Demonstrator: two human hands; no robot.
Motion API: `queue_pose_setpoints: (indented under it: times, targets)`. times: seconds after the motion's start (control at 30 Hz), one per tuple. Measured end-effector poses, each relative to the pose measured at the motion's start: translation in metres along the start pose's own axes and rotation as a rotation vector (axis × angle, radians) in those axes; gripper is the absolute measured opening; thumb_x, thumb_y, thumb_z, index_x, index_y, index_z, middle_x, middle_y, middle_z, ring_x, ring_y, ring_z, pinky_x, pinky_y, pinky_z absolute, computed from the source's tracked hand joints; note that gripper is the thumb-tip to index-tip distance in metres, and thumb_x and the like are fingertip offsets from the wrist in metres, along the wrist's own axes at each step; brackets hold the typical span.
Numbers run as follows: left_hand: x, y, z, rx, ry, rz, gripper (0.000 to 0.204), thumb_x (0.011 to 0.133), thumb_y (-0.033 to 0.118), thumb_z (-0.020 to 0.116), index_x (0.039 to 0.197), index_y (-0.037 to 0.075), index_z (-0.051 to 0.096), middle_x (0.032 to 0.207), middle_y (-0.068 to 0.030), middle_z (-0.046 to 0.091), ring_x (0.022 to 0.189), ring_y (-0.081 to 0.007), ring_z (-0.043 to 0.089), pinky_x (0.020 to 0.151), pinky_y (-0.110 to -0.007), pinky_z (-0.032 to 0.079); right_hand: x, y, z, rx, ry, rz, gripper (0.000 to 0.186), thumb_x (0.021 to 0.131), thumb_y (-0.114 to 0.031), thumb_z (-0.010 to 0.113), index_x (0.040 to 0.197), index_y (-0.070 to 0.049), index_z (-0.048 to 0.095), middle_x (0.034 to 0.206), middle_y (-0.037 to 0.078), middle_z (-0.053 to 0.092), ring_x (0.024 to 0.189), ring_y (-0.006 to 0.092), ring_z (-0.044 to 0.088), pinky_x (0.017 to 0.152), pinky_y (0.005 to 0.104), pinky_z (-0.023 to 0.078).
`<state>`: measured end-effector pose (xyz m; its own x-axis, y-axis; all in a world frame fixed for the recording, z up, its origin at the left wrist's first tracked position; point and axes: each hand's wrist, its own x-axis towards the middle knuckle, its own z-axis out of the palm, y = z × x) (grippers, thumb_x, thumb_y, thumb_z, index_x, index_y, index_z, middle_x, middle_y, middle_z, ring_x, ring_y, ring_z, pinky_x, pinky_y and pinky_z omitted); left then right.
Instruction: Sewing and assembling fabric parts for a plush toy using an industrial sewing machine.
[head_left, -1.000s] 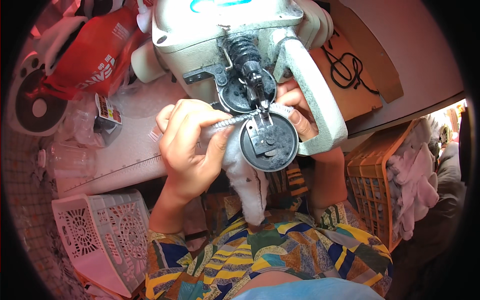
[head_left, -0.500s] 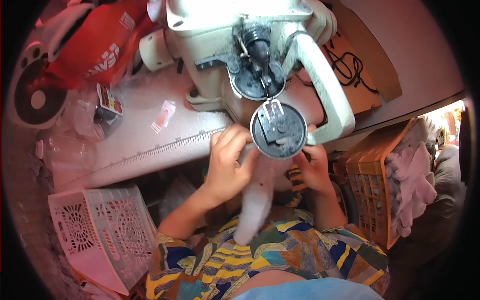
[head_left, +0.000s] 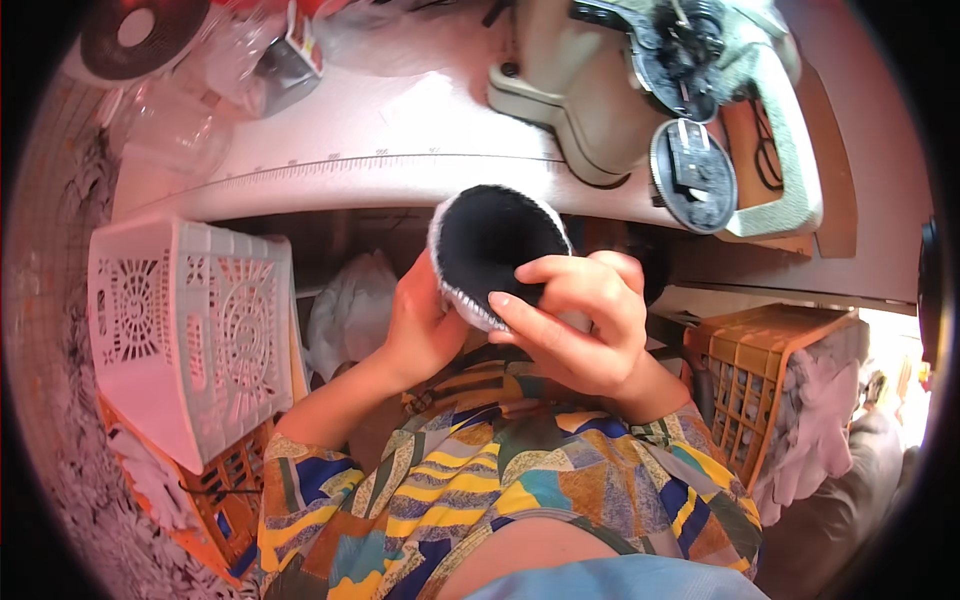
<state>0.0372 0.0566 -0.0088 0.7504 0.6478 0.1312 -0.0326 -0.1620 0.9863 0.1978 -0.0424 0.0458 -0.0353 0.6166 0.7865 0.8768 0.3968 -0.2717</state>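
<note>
Counter (head_left: pixel 460 120) with a printed scale (head_left: pixel 340 163) is topped at the right by a pale machine (head_left: pixel 575 115). A white crate (head_left: pixel 180 300) is placed at the left. Before the counter's edge, a dark-lined fabric tube (head_left: pixel 490 230) is held, opening upward: its left side is gripped by the left hand (head_left: pixel 425 315), its near rim pinched by the right hand (head_left: pixel 590 315).

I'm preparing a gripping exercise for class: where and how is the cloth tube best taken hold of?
Probably pinch the cloth tube by its far rim, coming from the table side, one finger inside. Its dark opening faces the camera, leaving that edge exposed, while the left hand covers its left side and the right hand the near right.
</note>
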Motion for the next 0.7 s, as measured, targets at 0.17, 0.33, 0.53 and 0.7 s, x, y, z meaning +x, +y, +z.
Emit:
queue_pose_setpoints:
  times: [0.17, 0.33, 0.53, 0.7]
  targets:
    - [-0.002, -0.007, -0.008, 0.343, 0.155, 0.25, 0.053, 0.069, -0.017, 0.049, 0.121, -0.006, 0.054, 0.113, -0.019, 0.062, 0.103, -0.0308, 0.061, 0.092, -0.039, 0.047, 0.0, 0.002, 0.01, 0.189, -0.248, 0.304, 0.014, 0.078, -0.004, 0.063, 0.092, -0.006, 0.065, 0.089, 0.009, 0.065, 0.077, 0.0237, 0.064, 0.065, 0.0336, 0.042]
    - [0.017, -0.003, -0.003, 0.635, 0.06, 0.646, 0.043, 0.068, 0.002, 0.06, 0.111, -0.001, 0.061, 0.107, -0.0147, 0.066, 0.097, -0.0318, 0.063, 0.083, -0.041, 0.049, -0.031, 0.025, 0.026, 0.579, -0.6, 0.377, 0.021, 0.073, -0.001, 0.059, 0.093, 0.002, 0.058, 0.09, 0.02, 0.061, 0.085, 0.0414, 0.058, 0.078, 0.0451, 0.047]
    - [0.019, -0.001, -0.018, 0.601, 0.098, 0.558, 0.035, 0.068, 0.006, 0.063, 0.102, 0.001, 0.064, 0.099, -0.0115, 0.067, 0.088, -0.0294, 0.064, 0.079, -0.04, 0.047, -0.004, 0.025, 0.0, 0.369, -0.437, 0.458, 0.009, 0.084, -0.003, 0.059, 0.091, 0.002, 0.055, 0.084, 0.018, 0.056, 0.079, 0.038, 0.057, 0.07, 0.0402, 0.047]
    - [0.019, 0.001, -0.029, 0.588, 0.043, 0.378, 0.039, 0.064, -0.013, 0.051, 0.1, -0.003, 0.062, 0.095, -0.0166, 0.064, 0.089, -0.0349, 0.061, 0.08, -0.039, 0.048, -0.018, 0.018, 0.017, 0.471, 0.122, 0.527, 0.016, 0.098, -0.008, 0.047, 0.088, 0.003, 0.054, 0.082, 0.012, 0.058, 0.069, 0.0199, 0.054, 0.065, 0.028, 0.046]
